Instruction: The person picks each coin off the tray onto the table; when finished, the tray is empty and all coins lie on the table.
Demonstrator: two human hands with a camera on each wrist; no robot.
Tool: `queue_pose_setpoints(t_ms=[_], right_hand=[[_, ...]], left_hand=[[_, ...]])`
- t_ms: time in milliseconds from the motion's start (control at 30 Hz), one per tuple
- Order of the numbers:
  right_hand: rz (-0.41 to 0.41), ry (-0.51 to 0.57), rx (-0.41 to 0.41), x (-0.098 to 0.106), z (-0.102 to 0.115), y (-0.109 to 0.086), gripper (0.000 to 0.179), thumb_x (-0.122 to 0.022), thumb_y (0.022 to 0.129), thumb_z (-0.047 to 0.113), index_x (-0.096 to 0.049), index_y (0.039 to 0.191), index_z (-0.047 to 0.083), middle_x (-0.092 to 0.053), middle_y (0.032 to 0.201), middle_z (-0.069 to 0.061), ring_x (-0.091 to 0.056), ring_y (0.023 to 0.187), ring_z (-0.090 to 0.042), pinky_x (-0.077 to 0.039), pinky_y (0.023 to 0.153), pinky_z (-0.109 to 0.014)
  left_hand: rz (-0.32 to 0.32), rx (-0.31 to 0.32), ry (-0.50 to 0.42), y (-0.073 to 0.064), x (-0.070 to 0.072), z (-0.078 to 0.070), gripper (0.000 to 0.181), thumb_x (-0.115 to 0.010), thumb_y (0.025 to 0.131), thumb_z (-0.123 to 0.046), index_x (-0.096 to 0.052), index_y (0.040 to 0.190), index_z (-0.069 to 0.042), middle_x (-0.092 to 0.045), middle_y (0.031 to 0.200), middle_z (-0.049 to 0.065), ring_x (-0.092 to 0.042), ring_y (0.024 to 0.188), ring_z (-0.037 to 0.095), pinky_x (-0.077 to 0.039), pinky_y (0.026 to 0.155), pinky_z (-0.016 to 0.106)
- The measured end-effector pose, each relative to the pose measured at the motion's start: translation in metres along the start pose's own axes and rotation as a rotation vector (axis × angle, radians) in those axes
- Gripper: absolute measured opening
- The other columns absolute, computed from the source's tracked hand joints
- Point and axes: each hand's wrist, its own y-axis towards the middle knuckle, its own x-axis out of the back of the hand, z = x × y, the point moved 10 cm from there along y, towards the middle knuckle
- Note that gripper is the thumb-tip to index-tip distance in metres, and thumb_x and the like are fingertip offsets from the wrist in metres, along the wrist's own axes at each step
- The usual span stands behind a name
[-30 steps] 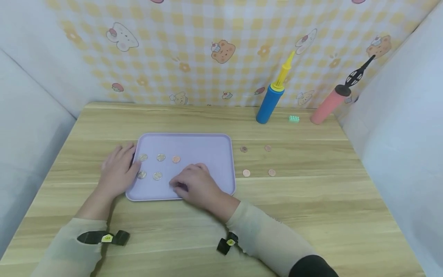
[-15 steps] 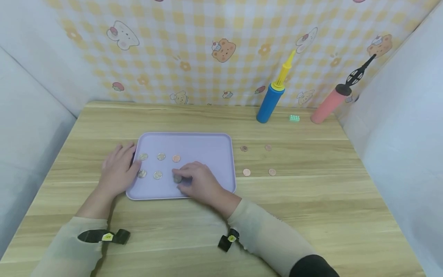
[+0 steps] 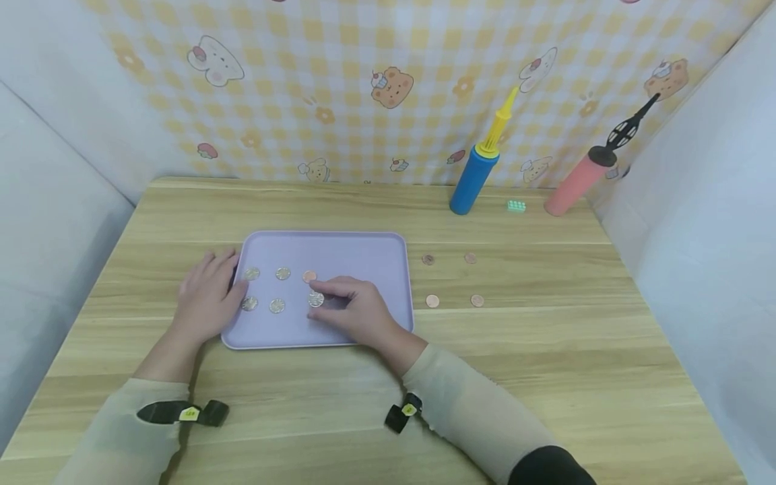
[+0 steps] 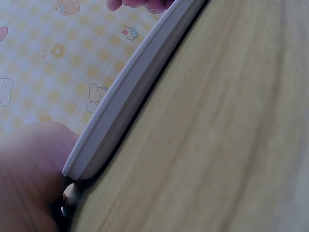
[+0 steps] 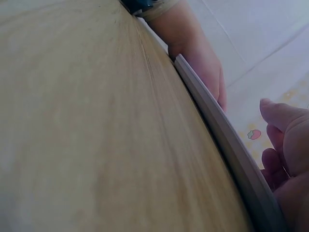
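Right hand (image 3: 364,311) shifted rightward, fingers parted around silvery coin (image 3: 316,300), left hand (image 3: 208,296) (fingers extended) touching purple tray (image 3: 354,254)

My table (image 3: 545,370) is pale wood with streaks of grain. On it, left of the middle, I have a lilac tray (image 3: 358,252) lying flat. Just right of that, four copper coins (image 3: 432,301) lie in two rows of two, well apart. Along the far edge stand a blue pump (image 3: 471,180) and a pink pump (image 3: 574,187), with a mint brick (image 3: 516,206) between them.
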Motion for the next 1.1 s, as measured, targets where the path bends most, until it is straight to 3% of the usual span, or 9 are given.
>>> queue_pose_setpoints(t_ms=[367,567,733,900,1100], right_hand=[[-0.029,-0.058,-0.039,0.004,-0.005,0.000,0.044,-0.092,0.083,0.004,-0.080,0.125,0.008,-0.080,0.112,-0.004,-0.068,0.101,-0.006,-0.055,0.094,-0.025],[-0.012,-0.037,-0.039,0.000,-0.006,0.000,0.039,-0.093,0.082,0.006,-0.083,0.119,0.010,-0.081,0.114,-0.001,-0.070,0.107,-0.004,-0.055,0.098,-0.025],[0.008,-0.016,-0.025,-0.002,-0.004,-0.002,0.036,-0.096,0.080,0.008,-0.084,0.114,0.009,-0.080,0.109,0.002,-0.069,0.099,-0.009,-0.056,0.092,-0.026],[-0.004,-0.046,0.061,0.005,0.003,-0.005,0.035,-0.097,0.077,0.008,-0.084,0.109,0.007,-0.079,0.103,0.003,-0.069,0.093,-0.020,-0.056,0.086,-0.029],[-0.062,-0.151,0.217,0.026,0.013,-0.009,0.034,-0.099,0.076,0.010,-0.083,0.106,0.008,-0.078,0.105,0.001,-0.069,0.095,-0.015,-0.057,0.086,-0.028]], left_hand=[[-0.007,-0.001,-0.004,-0.001,0.002,-0.003,0.061,-0.043,0.111,-0.028,-0.037,0.158,0.010,-0.028,0.168,0.033,-0.014,0.154,0.061,-0.006,0.117,0.081],[-0.008,-0.003,-0.006,-0.002,0.001,-0.003,0.061,-0.044,0.111,-0.028,-0.038,0.158,0.010,-0.028,0.168,0.033,-0.014,0.154,0.061,-0.005,0.117,0.080],[-0.009,-0.005,0.002,-0.003,0.001,0.000,0.061,-0.044,0.111,-0.028,-0.038,0.158,0.010,-0.028,0.168,0.033,-0.015,0.154,0.061,-0.005,0.117,0.080],[-0.007,-0.007,0.001,-0.003,0.000,0.000,0.061,-0.043,0.111,-0.028,-0.038,0.159,0.008,-0.028,0.168,0.033,-0.015,0.154,0.062,-0.006,0.117,0.080],[-0.007,-0.015,-0.003,-0.001,0.003,-0.003,0.061,-0.044,0.111,-0.028,-0.038,0.159,0.010,-0.029,0.167,0.033,-0.015,0.153,0.062,-0.007,0.117,0.080]])
